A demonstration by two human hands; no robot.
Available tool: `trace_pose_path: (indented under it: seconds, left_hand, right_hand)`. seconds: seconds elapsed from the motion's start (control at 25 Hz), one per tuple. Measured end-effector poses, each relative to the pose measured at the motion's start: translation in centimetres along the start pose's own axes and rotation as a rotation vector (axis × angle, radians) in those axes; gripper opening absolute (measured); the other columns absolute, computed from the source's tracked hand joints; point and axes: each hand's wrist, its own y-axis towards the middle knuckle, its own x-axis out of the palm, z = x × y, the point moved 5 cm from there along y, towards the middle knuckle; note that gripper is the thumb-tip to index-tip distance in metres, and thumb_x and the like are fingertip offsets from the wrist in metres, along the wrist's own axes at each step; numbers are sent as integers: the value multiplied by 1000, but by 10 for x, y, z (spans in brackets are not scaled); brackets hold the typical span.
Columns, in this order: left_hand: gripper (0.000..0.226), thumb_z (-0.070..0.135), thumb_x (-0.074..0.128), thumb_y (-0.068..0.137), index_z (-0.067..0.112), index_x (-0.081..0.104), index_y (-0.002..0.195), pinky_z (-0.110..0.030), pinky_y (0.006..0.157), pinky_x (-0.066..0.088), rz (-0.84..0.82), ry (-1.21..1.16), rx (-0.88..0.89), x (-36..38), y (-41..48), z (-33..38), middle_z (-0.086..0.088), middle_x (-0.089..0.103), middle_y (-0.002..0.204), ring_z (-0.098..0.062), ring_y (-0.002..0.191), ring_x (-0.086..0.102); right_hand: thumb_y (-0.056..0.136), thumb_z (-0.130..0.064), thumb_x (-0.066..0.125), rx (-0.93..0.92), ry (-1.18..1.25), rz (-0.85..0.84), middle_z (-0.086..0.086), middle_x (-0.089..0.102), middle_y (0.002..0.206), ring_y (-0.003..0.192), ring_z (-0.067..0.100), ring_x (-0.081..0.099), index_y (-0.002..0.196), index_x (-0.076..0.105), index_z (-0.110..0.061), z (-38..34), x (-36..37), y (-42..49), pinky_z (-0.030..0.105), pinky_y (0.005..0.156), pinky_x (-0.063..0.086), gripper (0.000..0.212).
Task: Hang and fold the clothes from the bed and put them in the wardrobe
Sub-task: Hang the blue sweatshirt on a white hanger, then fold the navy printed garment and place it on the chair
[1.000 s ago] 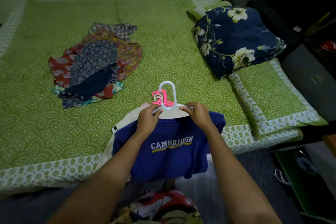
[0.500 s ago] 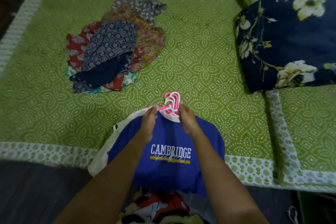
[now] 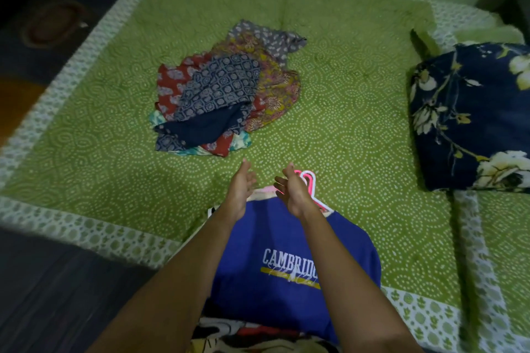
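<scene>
Nearest, a blue T-shirt lay at the bed's near edge, apparently on a white hanger whose hook poked out past the collar, with a pink hanger just beside it. A cream garment showed under the neckline. Both hands hovered above the collar, palms facing each other: the left hand with fingers straight, the right hand with fingers loosely bent. Neither grasped anything. White capitals ran across the shirt's chest, "CAMBRIDG", the rest hidden by the right forearm; the thin script over a yellow bar beneath could not be read.

Farther out, mid-bed on the green cover, sat a pile of printed clothes, well apart from the shirt. They looked thin, limp and light, likely to slide and tangle, so each piece would best be lifted singly by its shoulders or neckline. The shirt would carry best by the hook — soft knit sags anywhere else. At the far right lay a dark floral quilt.
</scene>
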Motion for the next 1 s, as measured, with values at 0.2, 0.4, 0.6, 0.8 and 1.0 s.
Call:
trace_pose_path:
  seconds: [0.2, 0.4, 0.6, 0.8, 1.0]
  left_hand:
    - [58, 48, 23, 99, 12, 34, 143, -39, 109, 26, 18, -23, 93, -89, 21, 55, -12, 40, 145, -26, 133, 38]
    - [57, 49, 26, 98, 14, 35, 143, -40, 107, 27, 4, 11, 134, -213, 58, 119, -11, 40, 145, -27, 132, 39]
    - [54, 44, 23, 100, 12, 37, 141, -35, 103, 31, -14, 28, 125, -298, 84, 157, -12, 45, 141, -27, 129, 42]
    - [54, 44, 22, 100, 13, 37, 141, -38, 106, 29, -47, 41, 111, -312, 116, 166, -12, 44, 141, -27, 130, 41]
    - [54, 46, 21, 100, 12, 40, 138, -34, 100, 31, -58, 68, 86, -308, 145, 175, -11, 46, 140, -26, 128, 42]
  right_hand:
    - [99, -48, 25, -58, -10, -59, 13, 49, 136, 123, 25, 47, 144, 30, -7, -7, 105, 14, 33, 100, 38, 61]
    - [99, -50, 24, -129, 73, -45, 7, 58, 125, 112, 21, 54, 132, 46, -14, -1, 234, 37, 35, 92, 41, 54]
    - [98, -48, 30, -116, 118, 41, 6, 60, 103, 96, 21, 56, 131, 46, -9, 1, 319, 53, 36, 82, 44, 54]
    - [99, -46, 29, -135, 106, 88, 11, 59, 109, 89, 21, 56, 131, 46, -7, -8, 337, 77, 36, 80, 44, 54]
    - [100, -43, 29, -105, 151, 108, 9, 59, 97, 80, 19, 54, 131, 44, -4, -17, 340, 102, 30, 70, 45, 53]
